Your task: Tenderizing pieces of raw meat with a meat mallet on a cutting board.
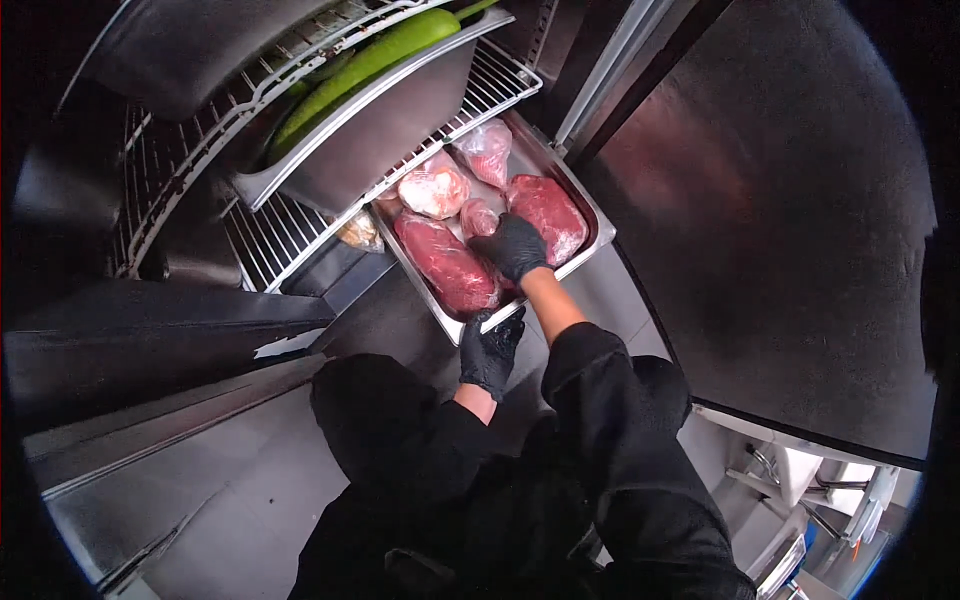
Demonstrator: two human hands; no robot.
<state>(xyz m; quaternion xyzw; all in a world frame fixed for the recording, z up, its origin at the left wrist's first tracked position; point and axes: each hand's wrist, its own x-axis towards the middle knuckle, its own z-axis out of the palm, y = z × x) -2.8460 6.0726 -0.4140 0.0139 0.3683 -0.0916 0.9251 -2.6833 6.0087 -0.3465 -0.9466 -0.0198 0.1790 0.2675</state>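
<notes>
A metal tray (pixel 588 258) sits low in the fridge, partly pulled out from under a wire shelf. Two large dark red cuts of meat lie in it, one at the left (pixel 440 262) and one at the right (pixel 548 215). Farther back are a pale fatty wrapped piece (pixel 433 188), a plastic bag of meat (pixel 486 150) and a small wrapped pink piece (pixel 478 216). My black-gloved left hand (pixel 490 358) grips the tray's near rim. My gloved right hand (pixel 512 248) reaches in between the two red cuts, its fingers curled beside the small piece; what they hold is hidden.
Above the tray, a wire shelf (pixel 508 85) carries a deep metal pan (pixel 395 130) with long green peppers (pixel 370 75). A bagged item (pixel 360 232) lies left of the tray. The dark fridge door (pixel 770 220) stands swung out at the right.
</notes>
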